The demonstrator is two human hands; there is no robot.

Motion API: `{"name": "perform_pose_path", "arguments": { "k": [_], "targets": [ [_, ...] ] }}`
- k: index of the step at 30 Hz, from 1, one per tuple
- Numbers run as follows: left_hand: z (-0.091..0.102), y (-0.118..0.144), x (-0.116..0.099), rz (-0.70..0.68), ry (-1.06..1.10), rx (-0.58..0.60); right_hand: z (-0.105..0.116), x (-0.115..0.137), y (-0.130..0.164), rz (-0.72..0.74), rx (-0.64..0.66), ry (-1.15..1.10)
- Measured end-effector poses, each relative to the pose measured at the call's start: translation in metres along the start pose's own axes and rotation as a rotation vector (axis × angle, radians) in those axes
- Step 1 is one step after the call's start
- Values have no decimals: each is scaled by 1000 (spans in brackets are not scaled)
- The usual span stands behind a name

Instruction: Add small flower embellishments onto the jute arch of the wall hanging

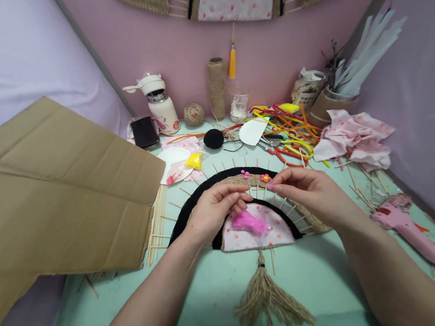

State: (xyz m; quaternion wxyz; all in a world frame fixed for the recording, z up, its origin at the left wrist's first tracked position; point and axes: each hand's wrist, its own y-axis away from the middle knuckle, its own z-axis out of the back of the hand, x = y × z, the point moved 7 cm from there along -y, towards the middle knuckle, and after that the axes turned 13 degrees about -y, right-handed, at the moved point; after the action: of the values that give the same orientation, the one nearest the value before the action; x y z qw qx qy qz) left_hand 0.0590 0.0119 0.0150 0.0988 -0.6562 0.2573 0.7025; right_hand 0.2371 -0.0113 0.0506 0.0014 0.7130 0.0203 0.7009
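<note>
My right hand [308, 187] pinches a tiny piece of pink modelling clay [271, 186] between thumb and forefinger. Facing it, my left hand [220, 206] has its fingers curled and thumb drawn in; whatever it may hold is hidden. Both are over a half-round fan [180, 215] of sticks, twine and black edging. On the fan's twine band sit a pink-red clay flower [265, 178] with a yellow centre and several small pink balls [245, 174]. A bag of bright pink clay [250, 224] rests on its spotted cloth centre. A twine tassel [268, 301] hangs from the bottom edge.
Left is a large cardboard sheet [61, 193]. A pink glue gun [416, 233] lies at right, near crumpled spotted cloth [353, 136]. Behind are an opened bottle [163, 111], a twine spool [218, 88], a black ball [213, 139] and coloured cords [297, 142].
</note>
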Motion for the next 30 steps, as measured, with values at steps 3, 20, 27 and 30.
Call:
{"name": "perform_pose_path", "arguments": {
  "k": [3, 20, 27, 30],
  "targets": [
    [-1, 5, -13, -118, -294, 12, 1, 1, 0, 6, -1, 12],
    [-16, 11, -27, -495, -1067, -35, -5, 9, 4, 38, 66, 40],
    [-4, 11, -32, -520, -1050, -222, -13, 15, 8, 143, 144, 141],
    [-6, 11, -29, -538, -1089, -236, -17, 10, 8, 165, 173, 223]
  ]
}}
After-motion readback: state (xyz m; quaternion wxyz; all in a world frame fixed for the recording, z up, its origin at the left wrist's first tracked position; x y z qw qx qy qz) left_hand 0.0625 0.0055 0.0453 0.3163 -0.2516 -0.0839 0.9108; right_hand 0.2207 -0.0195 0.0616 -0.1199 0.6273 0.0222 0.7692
